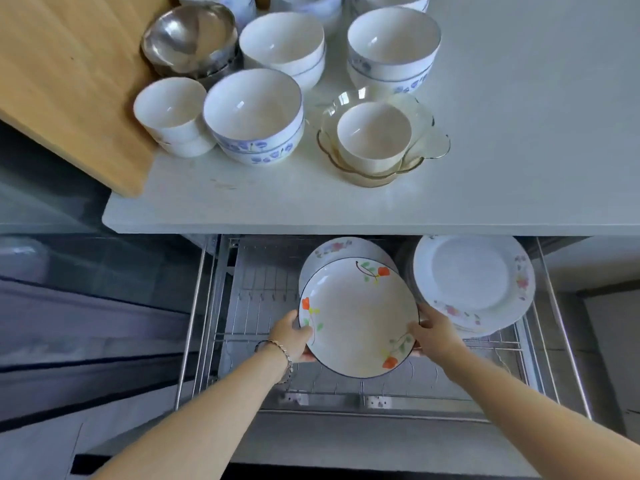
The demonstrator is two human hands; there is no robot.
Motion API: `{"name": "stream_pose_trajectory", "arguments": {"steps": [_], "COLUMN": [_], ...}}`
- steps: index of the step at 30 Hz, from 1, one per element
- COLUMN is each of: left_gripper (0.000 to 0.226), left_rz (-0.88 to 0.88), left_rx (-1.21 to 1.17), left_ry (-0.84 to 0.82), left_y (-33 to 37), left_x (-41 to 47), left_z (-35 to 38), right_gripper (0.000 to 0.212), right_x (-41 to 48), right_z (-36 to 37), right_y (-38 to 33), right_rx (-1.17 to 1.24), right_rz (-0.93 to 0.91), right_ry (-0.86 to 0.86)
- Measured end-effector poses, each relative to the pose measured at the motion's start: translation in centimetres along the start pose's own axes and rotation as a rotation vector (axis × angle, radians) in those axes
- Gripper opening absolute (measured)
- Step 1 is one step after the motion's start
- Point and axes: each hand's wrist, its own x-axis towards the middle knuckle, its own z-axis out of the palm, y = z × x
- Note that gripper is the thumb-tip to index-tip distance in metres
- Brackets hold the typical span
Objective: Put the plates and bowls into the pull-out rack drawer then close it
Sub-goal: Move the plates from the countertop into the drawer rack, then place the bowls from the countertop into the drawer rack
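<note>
A white plate with orange flowers (358,318) is held over the open wire rack drawer (256,306), tilted toward me. My left hand (294,336) grips its left rim and my right hand (433,336) grips its right rim. Behind it another floral plate (332,249) stands in the rack, and a stack of pale floral plates (474,282) leans at the right. On the white counter (519,150) above stand several bowls: blue-patterned bowls (254,116), white bowls (282,46), steel bowls (190,39), and a white cup inside amber glass dishes (375,136).
A wooden cutting board (69,81) lies over the counter's left end. The rack's left half shows bare wire dividers. The drawer's front rail (363,401) is below the plate. A dark striped surface (86,323) lies at the left.
</note>
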Motion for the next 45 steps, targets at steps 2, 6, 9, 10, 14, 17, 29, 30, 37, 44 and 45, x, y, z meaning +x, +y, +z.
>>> {"name": "stream_pose_trajectory", "arguments": {"steps": [2, 6, 9, 10, 14, 17, 29, 30, 37, 44, 45], "left_gripper": [0.023, 0.025, 0.03, 0.028, 0.03, 0.026, 0.059, 0.069, 0.095, 0.036, 0.029], "left_rz": [-0.011, 0.054, 0.054, 0.06, 0.139, 0.191, 0.126, 0.041, -0.051, 0.102, 0.147], "left_rx": [0.007, 0.125, 0.153, 0.16, 0.242, 0.366, 0.124, 0.032, -0.073, 0.405, 0.461], "left_ry": [-0.008, 0.042, 0.035, 0.022, 0.011, 0.019, 0.12, 0.074, 0.006, 0.126, 0.123], "left_y": [0.3, 0.8, 1.4, 1.6, 1.7, 1.7, 0.5, 0.5, -0.4, 2.3, 2.9], "left_x": [3.2, 9.0, 11.4, 12.3, 14.7, 14.8, 14.8, 15.0, 15.5, 11.1, 9.9], "left_z": [-0.1, -0.6, -0.8, -0.9, -0.9, -0.2, 0.1, 0.3, 1.1, 0.2, 0.0], "right_gripper": [0.044, 0.049, 0.053, 0.053, 0.053, 0.047, 0.04, 0.038, 0.032, 0.056, 0.055], "right_x": [2.5, 6.7, 9.1, 9.8, 11.3, 11.3, 10.2, 10.3, 10.3, 8.6, 7.9], "right_z": [1.2, 3.7, 4.9, 5.3, 6.0, 6.2, 6.5, 6.5, 6.5, 5.3, 4.7], "right_y": [0.3, 0.2, 0.2, 0.2, 0.5, 1.1, 2.7, 2.8, 3.5, 2.8, 2.1], "right_rx": [0.011, 0.044, 0.083, 0.09, 0.09, 0.072, 0.046, 0.058, 0.113, -0.099, -0.175], "right_rz": [0.026, 0.068, 0.089, 0.088, 0.076, 0.08, -0.017, -0.023, -0.061, 0.168, 0.197], "right_ry": [0.028, 0.091, 0.133, 0.145, 0.232, 0.335, 0.378, 0.379, 0.4, 0.248, 0.178]}}
